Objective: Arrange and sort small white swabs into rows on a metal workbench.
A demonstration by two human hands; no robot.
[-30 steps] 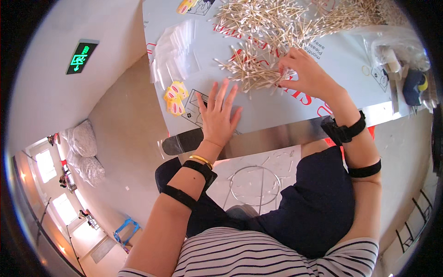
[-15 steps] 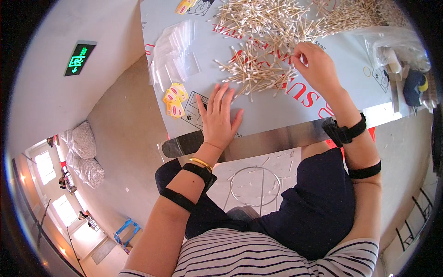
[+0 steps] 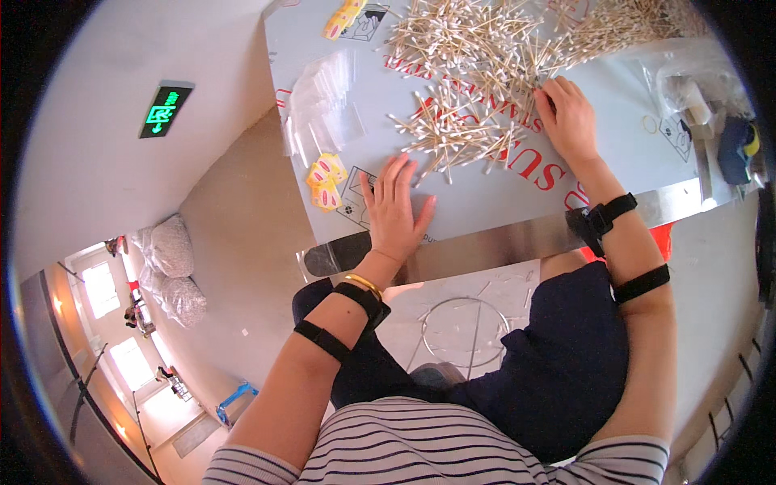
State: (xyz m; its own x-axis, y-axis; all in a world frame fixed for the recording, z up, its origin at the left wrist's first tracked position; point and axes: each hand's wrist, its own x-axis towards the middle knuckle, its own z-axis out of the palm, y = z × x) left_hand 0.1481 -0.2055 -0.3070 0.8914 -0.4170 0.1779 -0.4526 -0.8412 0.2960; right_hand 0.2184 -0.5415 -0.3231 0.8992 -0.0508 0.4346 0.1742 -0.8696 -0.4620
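Observation:
My left hand (image 3: 394, 212) lies palm down near the front edge of the table, fingers stretched and spread, holding nothing. Just beyond its fingertips is a small loose heap of cotton swabs (image 3: 462, 129) with white tips and pale sticks. My right hand (image 3: 569, 121) is at the right side of the swabs, its fingers bent in a pinch at the edge of a larger swab pile (image 3: 469, 36). Whatever is between those fingertips is hidden. Left of my left hand are several small yellow-and-white cards (image 3: 326, 182), below a fanned stack of clear plastic bags (image 3: 322, 101).
More yellow cards (image 3: 343, 19) lie at the far left of the film-covered table (image 3: 626, 162). A clear plastic bag (image 3: 663, 73) and a dark blue tape-like item (image 3: 734, 149) sit at the right. A stool with a metal ring (image 3: 465, 331) stands below; stuffed sacks (image 3: 168, 267) rest on the floor.
My right hand has moved slightly away from the small heap, toward the larger pile's edge. My left hand stays flat on the table. The whole view has shifted a little.

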